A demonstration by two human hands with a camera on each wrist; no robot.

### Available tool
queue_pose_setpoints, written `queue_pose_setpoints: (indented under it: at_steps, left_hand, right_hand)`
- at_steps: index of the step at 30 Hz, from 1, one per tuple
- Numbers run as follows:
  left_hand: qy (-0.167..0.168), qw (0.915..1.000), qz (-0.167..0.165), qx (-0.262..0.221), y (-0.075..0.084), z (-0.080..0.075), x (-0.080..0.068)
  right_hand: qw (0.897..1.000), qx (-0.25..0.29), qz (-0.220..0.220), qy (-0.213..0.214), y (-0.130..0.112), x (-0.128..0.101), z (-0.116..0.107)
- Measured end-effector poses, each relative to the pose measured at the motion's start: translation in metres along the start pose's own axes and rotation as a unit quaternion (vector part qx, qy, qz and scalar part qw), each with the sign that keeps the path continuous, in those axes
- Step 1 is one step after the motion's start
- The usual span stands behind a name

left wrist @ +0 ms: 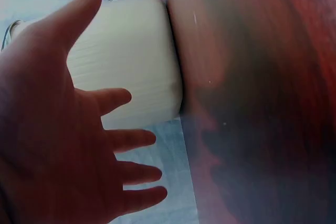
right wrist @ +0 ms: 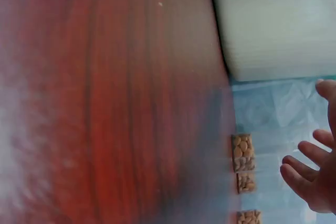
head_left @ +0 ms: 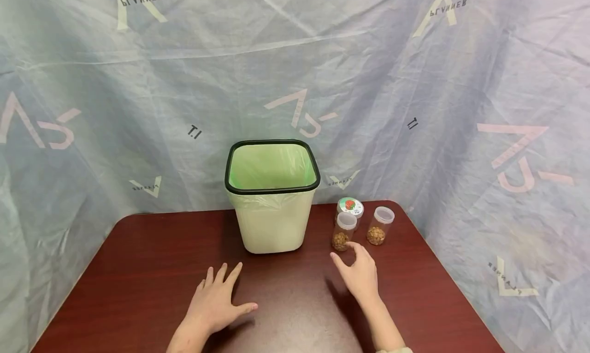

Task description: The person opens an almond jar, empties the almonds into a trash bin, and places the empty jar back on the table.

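The left hand (head_left: 216, 304) rested palm down on the dark reddish-brown wooden tabletop (head_left: 138, 271) near its front edge, fingers straight and spread apart, holding nothing. In the left wrist view the same hand (left wrist: 58, 129) showed its spread fingers (left wrist: 131, 140) in front of the pale side wall of the bin (left wrist: 131, 61). The right hand (head_left: 359, 273) was raised just above the tabletop toward the right side, fingers loosely parted and slightly bent, gripping nothing; its fingertips lay just beside the nearest jar, and contact could not be confirmed. The right wrist view showed only the fingertips (right wrist: 310, 177) of that hand, parted and clear of the jars. The nearest jar, a small clear plastic jar with a translucent lid and brown nuts inside (head_left: 343, 231), stood upright toward the back right corner of the tabletop. A second clear jar of brown nuts (head_left: 380, 225) stood upright just to its right, apart from it. A third jar with a white lid bearing a red and green label (head_left: 350, 207) stood directly behind the first, close to the back edge. A cream-coloured square plastic waste bin with a black rim and a light green liner (head_left: 272, 209) stood upright at the middle of the back edge, to the left of the jars and apart from them. A wrinkled pale blue printed sheet (head_left: 461, 86) hung behind and beside the tabletop.
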State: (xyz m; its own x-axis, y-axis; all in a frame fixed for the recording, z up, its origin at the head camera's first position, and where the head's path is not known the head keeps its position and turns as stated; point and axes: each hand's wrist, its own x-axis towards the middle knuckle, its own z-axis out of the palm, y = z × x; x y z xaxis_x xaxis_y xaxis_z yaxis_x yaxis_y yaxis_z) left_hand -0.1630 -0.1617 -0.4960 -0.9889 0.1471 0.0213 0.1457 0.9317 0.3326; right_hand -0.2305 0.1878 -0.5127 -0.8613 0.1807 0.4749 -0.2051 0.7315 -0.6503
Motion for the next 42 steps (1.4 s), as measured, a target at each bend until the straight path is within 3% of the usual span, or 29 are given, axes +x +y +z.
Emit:
queue_pose_setpoints:
  at_steps: [9,17,27,42]
  left_hand:
    - [-0.021,0.9985,0.022,-0.045,0.002,0.003,0.003]
    - [-0.018,0.9937,0.072,-0.084,0.008,0.003,0.001]
    - [-0.053,0.9813,0.124,-0.137,0.023,0.004,0.007]
    - [-0.044,0.9761,0.168,-0.130,0.050,0.006,0.012]
  right_hand:
    - [0.994,0.080,0.075,0.010,0.015,0.012,0.003]
    - [0.989,0.081,0.123,0.000,0.022,0.022,0.008]
    - [0.987,0.082,0.137,-0.013,0.034,0.034,0.018]
    - [0.982,0.082,0.168,0.005,0.037,0.041,0.043]
